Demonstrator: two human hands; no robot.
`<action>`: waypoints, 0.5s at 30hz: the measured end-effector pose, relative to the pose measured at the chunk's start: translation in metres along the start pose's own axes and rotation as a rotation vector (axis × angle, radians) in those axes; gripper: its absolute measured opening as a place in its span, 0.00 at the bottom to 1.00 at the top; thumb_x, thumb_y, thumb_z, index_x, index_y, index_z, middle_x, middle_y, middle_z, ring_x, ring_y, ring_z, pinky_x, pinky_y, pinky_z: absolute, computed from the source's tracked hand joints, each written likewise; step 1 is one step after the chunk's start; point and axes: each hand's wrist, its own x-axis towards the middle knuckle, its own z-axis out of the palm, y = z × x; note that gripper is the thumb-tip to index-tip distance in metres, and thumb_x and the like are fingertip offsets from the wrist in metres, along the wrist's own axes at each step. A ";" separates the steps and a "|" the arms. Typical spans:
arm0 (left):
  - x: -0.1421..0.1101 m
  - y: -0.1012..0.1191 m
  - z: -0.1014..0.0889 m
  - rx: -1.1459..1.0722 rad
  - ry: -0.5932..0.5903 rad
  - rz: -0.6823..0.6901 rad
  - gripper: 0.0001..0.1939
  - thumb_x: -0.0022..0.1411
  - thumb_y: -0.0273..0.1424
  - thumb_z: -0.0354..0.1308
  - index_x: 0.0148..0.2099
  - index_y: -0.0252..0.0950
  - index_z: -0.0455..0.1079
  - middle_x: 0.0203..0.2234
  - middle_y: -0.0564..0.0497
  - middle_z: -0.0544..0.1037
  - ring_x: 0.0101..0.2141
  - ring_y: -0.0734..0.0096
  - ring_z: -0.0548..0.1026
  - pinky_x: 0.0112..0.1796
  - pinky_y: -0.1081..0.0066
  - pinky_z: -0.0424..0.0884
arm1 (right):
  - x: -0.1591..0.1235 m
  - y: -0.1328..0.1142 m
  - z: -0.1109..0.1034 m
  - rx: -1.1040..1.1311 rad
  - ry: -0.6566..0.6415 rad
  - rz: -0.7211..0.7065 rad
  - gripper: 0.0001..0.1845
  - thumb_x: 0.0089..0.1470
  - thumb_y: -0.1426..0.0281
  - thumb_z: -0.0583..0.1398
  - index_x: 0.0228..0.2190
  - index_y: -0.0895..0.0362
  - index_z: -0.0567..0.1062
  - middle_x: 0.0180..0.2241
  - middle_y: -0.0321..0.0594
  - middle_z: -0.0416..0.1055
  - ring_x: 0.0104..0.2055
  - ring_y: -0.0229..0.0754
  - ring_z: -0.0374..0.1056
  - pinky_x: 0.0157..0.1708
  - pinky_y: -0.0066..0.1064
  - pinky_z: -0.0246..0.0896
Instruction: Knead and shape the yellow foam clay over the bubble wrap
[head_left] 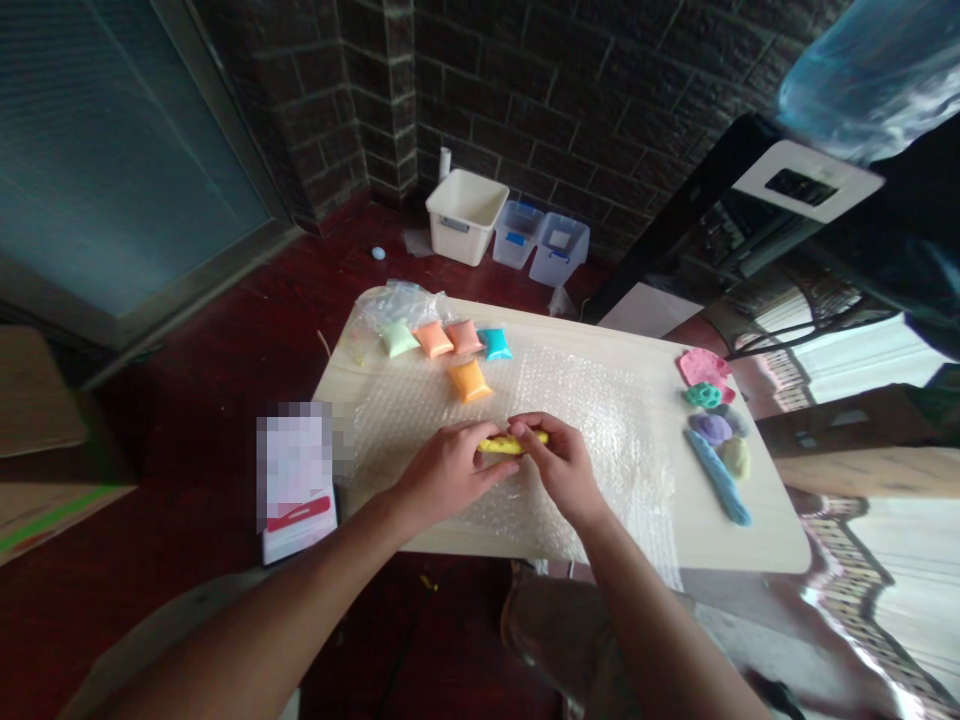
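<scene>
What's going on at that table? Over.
Left hand and right hand holding yellow piece. Bubble wrap beneath. Orange packet just beyond, clear of both hands.

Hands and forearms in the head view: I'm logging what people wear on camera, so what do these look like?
Both the left hand and right hand are ungloved, with no ring or marking that I can make out. The left forearm and right forearm show no sleeve, watch or bracelet, and taper towards slim wrists.
</scene>
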 end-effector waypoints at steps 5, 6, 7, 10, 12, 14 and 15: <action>0.002 0.002 -0.002 -0.042 -0.014 0.005 0.14 0.72 0.41 0.60 0.44 0.35 0.78 0.36 0.45 0.83 0.34 0.63 0.80 0.34 0.67 0.69 | -0.003 0.003 0.001 0.029 -0.019 -0.021 0.15 0.57 0.56 0.71 0.39 0.53 0.84 0.36 0.42 0.81 0.36 0.44 0.75 0.37 0.36 0.70; 0.002 0.002 -0.002 -0.050 -0.006 0.007 0.13 0.71 0.40 0.61 0.44 0.35 0.78 0.36 0.45 0.83 0.35 0.63 0.80 0.35 0.67 0.69 | -0.003 0.003 0.001 0.033 -0.022 -0.027 0.14 0.57 0.56 0.71 0.39 0.53 0.84 0.36 0.42 0.81 0.36 0.44 0.75 0.37 0.36 0.70; 0.003 0.001 -0.003 -0.055 0.005 0.009 0.12 0.71 0.39 0.62 0.45 0.36 0.78 0.37 0.45 0.84 0.36 0.62 0.80 0.35 0.67 0.70 | -0.003 0.003 0.001 0.037 -0.021 -0.034 0.14 0.57 0.57 0.71 0.40 0.53 0.83 0.36 0.41 0.81 0.37 0.45 0.75 0.38 0.36 0.71; 0.003 0.001 -0.004 -0.068 0.041 0.020 0.10 0.70 0.38 0.63 0.47 0.36 0.78 0.40 0.45 0.84 0.38 0.61 0.81 0.37 0.67 0.71 | -0.003 0.002 0.001 0.058 -0.018 -0.049 0.14 0.57 0.57 0.71 0.41 0.52 0.83 0.38 0.41 0.80 0.39 0.45 0.75 0.41 0.37 0.72; 0.003 0.001 -0.005 -0.071 0.068 0.037 0.12 0.70 0.38 0.63 0.48 0.37 0.78 0.42 0.44 0.84 0.40 0.60 0.81 0.39 0.66 0.72 | -0.002 0.000 0.000 0.100 -0.035 -0.027 0.16 0.56 0.57 0.72 0.43 0.51 0.83 0.41 0.42 0.81 0.41 0.45 0.76 0.43 0.38 0.73; 0.003 0.001 -0.006 -0.063 0.098 0.058 0.13 0.71 0.40 0.62 0.49 0.36 0.78 0.43 0.43 0.83 0.42 0.59 0.81 0.42 0.65 0.73 | -0.001 -0.001 -0.001 0.165 -0.078 0.023 0.19 0.53 0.59 0.74 0.45 0.51 0.83 0.42 0.41 0.81 0.40 0.45 0.76 0.42 0.38 0.74; 0.003 0.002 -0.007 -0.056 0.112 0.069 0.14 0.71 0.40 0.62 0.49 0.36 0.78 0.44 0.43 0.83 0.42 0.59 0.81 0.42 0.65 0.73 | -0.001 -0.002 -0.002 0.197 -0.103 0.046 0.20 0.52 0.60 0.75 0.45 0.51 0.83 0.41 0.41 0.82 0.39 0.44 0.76 0.41 0.38 0.75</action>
